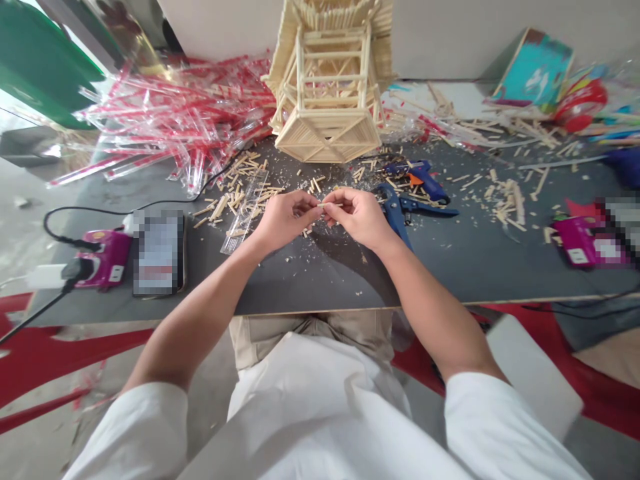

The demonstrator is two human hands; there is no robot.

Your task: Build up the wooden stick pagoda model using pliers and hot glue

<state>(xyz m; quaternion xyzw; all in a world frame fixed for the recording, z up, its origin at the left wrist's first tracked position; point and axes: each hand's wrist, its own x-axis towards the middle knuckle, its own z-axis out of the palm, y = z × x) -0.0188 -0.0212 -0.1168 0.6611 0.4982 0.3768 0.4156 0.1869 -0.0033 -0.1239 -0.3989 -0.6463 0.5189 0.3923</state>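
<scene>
My left hand point(289, 217) and my right hand point(358, 215) meet over the table, fingertips pinched on a short wooden stick piece point(321, 205). Most of this small piece is hidden by the fingers. Just beyond them stands a pavilion-like model point(327, 138) built of thin wooden sticks. Beside my right hand lies a blue-handled cutter point(399, 212), with a blue glue gun point(428, 181) behind it. A clear plastic ruler point(243, 217) rests left of my left hand, among scattered cut stick pieces point(220, 207).
Red-and-clear plastic wrappers point(190, 110) heap at the back left. A phone point(159, 253) lies beside a purple power strip point(105, 259) and its black cable. Another purple power strip point(590, 240) sits at the right, with more wood scraps point(510, 200) nearby. The table's front edge point(320, 312) is close to my body.
</scene>
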